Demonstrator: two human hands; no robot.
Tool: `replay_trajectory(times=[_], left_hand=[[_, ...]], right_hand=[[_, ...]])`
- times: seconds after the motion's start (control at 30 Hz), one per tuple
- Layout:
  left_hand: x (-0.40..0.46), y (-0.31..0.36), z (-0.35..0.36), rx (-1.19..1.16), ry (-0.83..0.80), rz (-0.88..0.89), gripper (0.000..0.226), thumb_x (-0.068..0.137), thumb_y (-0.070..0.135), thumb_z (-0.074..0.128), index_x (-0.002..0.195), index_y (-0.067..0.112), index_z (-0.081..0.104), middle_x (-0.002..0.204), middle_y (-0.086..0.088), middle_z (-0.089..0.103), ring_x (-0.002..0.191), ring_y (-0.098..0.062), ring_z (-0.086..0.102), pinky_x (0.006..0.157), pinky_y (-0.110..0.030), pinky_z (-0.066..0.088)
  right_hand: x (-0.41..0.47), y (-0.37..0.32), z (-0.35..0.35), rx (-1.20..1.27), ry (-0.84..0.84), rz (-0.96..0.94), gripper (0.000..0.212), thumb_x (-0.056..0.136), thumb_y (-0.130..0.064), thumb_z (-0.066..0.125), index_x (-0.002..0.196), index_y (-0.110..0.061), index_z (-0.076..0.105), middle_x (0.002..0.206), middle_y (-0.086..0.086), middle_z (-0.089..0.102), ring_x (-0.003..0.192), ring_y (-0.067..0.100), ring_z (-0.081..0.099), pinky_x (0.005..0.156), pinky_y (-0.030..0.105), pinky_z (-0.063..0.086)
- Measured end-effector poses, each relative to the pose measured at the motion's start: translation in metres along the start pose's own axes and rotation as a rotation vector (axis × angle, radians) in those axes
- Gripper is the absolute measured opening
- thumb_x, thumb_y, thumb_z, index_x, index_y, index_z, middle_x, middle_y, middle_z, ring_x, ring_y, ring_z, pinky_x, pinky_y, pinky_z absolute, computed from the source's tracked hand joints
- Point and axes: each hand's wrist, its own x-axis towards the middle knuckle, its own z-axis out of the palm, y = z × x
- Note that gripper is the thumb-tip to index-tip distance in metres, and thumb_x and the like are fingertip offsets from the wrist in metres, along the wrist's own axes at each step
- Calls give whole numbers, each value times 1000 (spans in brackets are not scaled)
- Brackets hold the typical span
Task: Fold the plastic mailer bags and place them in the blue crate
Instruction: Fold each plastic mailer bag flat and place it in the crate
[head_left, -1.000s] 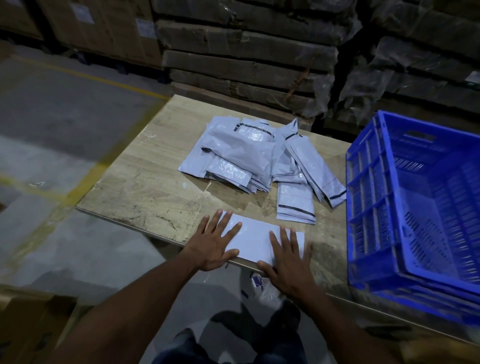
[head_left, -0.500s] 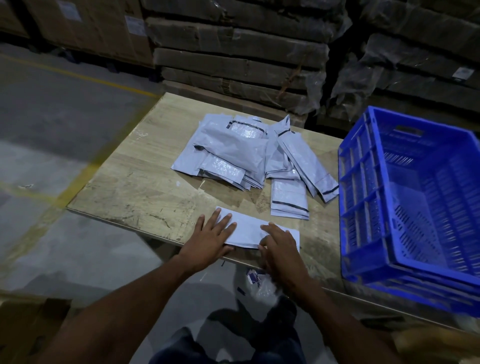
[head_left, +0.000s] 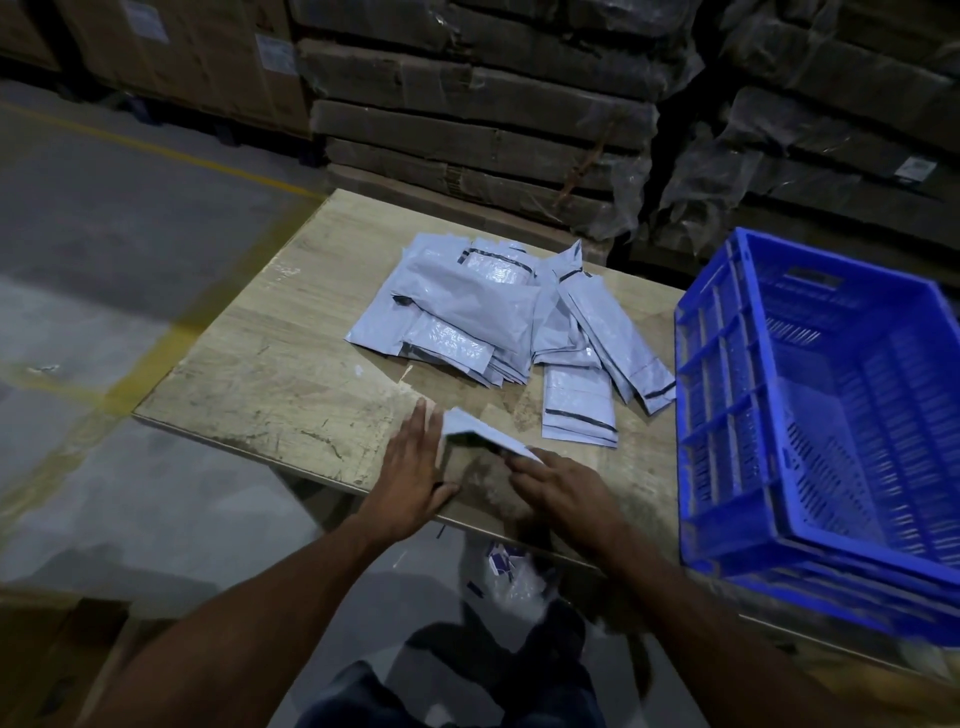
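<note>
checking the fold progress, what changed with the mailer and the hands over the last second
The right hand went from pressing flat to pinching the folded mailer at its right end and lifting it, so it now tilts off the table. The left hand stays flat at the mailer's left end. The pile of mailers and blue crate are unchanged.

We cannot see the fingertips of the right hand (head_left: 563, 491): they sit under the lifted, motion-blurred mailer bag (head_left: 480, 434). The blue crate (head_left: 727, 415) runs off the right edge, its far wall cut away. Lower bags in the pile (head_left: 467, 317) are covered by upper ones. Labels on the wrapped cartons (head_left: 467, 130) are too small to read.
</note>
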Motion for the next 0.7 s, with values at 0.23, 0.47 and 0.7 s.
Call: replay_trajectory(times=[0.23, 0.47, 0.7], left_hand=[[-2, -1, 3, 60, 15, -31, 98, 91, 72, 26, 152, 31, -38, 168, -10, -29, 154, -34, -26, 121, -47, -12], [4, 2, 4, 196, -105, -46, 92, 103, 55, 48, 157, 31, -23, 165, -15, -31, 153, -43, -24, 124, -62, 3], [-1, 10, -7, 239, -30, 26, 77, 107, 56, 2, 160, 11, 35, 171, -15, 17, 158, -35, 8, 120, -64, 25]], right_hand=[[-14, -4, -30, 313, 135, 67, 30, 84, -8, 65, 112, -16, 72, 144, -3, 58, 111, 17, 68, 82, 36, 60], [22, 9, -16, 12, -152, 201, 34, 93, -25, 49, 120, -18, 68, 146, 9, 55, 139, 40, 44, 106, 60, 41], [29, -32, 36, 82, -414, 395, 62, 88, -38, 37, 135, -4, 60, 147, 17, 52, 133, 35, 53, 97, 63, 49]])
